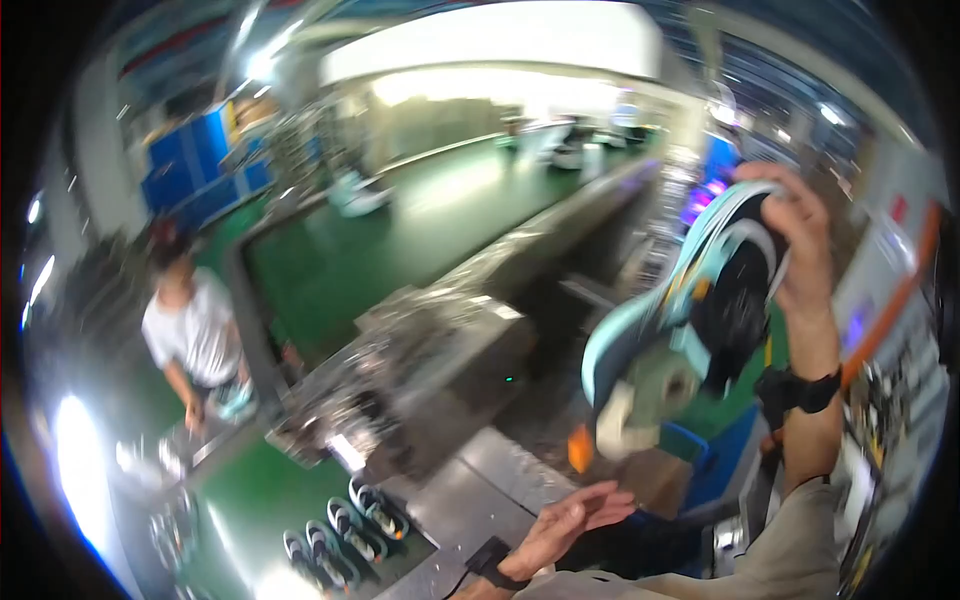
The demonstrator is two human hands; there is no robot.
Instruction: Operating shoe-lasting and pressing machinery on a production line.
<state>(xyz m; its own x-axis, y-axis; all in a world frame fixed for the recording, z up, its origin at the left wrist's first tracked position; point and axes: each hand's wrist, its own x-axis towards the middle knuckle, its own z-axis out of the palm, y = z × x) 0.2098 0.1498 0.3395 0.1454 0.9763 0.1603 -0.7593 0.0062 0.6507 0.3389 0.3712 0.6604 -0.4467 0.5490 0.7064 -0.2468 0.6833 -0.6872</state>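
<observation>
My right hand (805, 235) is raised at the right and closed around one end of a sneaker (700, 265). The sneaker hangs tilted, its other end pointing down and left. It has a light-blue sole edge, dark upper parts and a pale, beige-grey area low down, all smeared by motion. A small orange piece (579, 448) shows at its lower end. Below it, apart from the sneaker, my left hand (578, 518) is open with its fingers stretched to the right, holding nothing. A dark band wraps each wrist.
A green conveyor belt (440, 215) runs ahead, with a pale shoe (358, 195) on its left part. Metal machinery (400, 385) stands before it. Several sneakers (330, 540) are lined up at lower left. A co-worker (195, 330) in a white shirt is at the left.
</observation>
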